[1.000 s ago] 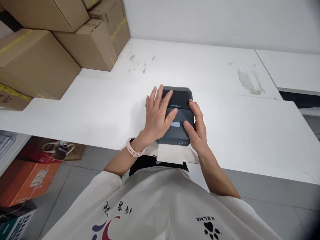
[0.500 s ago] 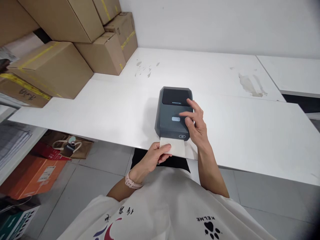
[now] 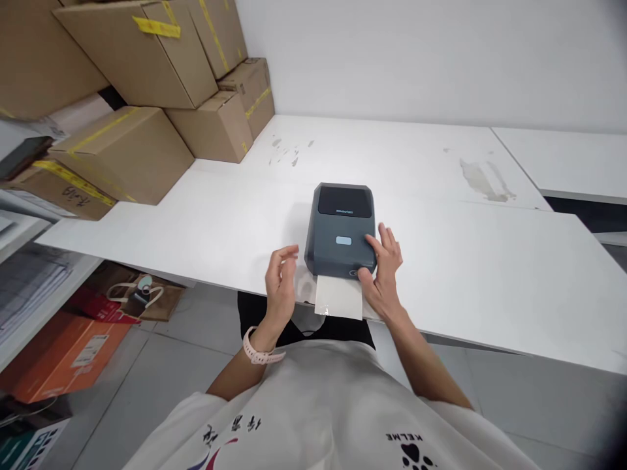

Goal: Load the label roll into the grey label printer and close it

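Note:
A dark grey label printer (image 3: 337,258) stands near the front edge of the white table. From its front slot a blank white label strip (image 3: 337,297) hangs out over the edge. My right hand (image 3: 385,271) rests at the printer's right front corner, thumb by the round button mark and fingers spread along the side. Left of the printer, my left hand (image 3: 281,284) is raised with its fingers loosely bent and apart, touching neither the printer nor the strip. It holds nothing that I can see.
Taped cardboard boxes (image 3: 122,150) are stacked at the left end of the white table (image 3: 441,274). A dark flat object (image 3: 23,156) lies on one box. Below on the left are an orange box (image 3: 63,356) and a paper bag (image 3: 166,297) on the floor. A wall closes the back.
My left hand has let go of the label strip and moved left. My right hand has drawn back from the printer's top to its front right corner. More of the strip shows.

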### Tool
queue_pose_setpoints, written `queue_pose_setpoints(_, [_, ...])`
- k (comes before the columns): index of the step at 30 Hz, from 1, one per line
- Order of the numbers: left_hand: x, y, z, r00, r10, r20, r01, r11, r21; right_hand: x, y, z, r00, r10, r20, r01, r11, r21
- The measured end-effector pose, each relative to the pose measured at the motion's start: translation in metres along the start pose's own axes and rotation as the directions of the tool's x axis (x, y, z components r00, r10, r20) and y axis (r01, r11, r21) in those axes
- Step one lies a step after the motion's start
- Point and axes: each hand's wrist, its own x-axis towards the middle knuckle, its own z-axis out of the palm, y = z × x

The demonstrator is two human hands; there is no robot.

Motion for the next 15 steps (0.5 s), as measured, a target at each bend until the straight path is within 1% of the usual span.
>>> queue_pose_setpoints(1, [0.001,-0.005,0.003,0.998,0.004,0.055,-0.005,1.0,0.017,-0.009,0.002,0.007,0.997,0.067,-0.033,-0.066,0.997,0.044])
queue_pose_setpoints(3, [-0.001,-0.014,0.011,0.983,0.002,0.184,-0.008,0.999,0.036,-0.024,0.004,0.017,0.985,0.169,-0.032,-0.165,0.981,0.1])
queue_pose_setpoints(5, [-0.005,-0.02,0.016,0.973,0.014,0.231,-0.022,0.999,0.028,-0.031,0.002,0.02,0.978,0.207,-0.006,-0.205,0.972,0.115])
queue_pose_setpoints(8, [-0.007,-0.019,0.019,0.973,0.044,0.225,-0.046,0.999,0.004,-0.028,-0.003,0.013,0.982,0.186,-0.003,-0.185,0.976,0.114])
queue_pose_setpoints(10, [0.002,-0.013,0.02,0.973,0.096,0.212,-0.093,0.995,-0.021,-0.018,-0.003,0.004,0.987,0.159,-0.011,-0.157,0.983,0.093])
queue_pose_setpoints(12, [0.02,-0.004,0.023,0.968,0.185,0.167,-0.179,0.983,-0.051,0.001,0.0,-0.006,0.991,0.122,-0.051,-0.118,0.99,0.074])
queue_pose_setpoints(13, [0.032,0.001,0.024,0.963,0.236,0.133,-0.23,0.971,-0.059,0.013,0.002,-0.01,0.992,0.091,-0.085,-0.085,0.994,0.07])
queue_pose_setpoints(15, [0.061,0.011,0.027,0.952,0.299,0.064,-0.296,0.954,-0.048,0.043,0.006,-0.016,0.985,0.014,-0.172,-0.003,0.998,0.064])
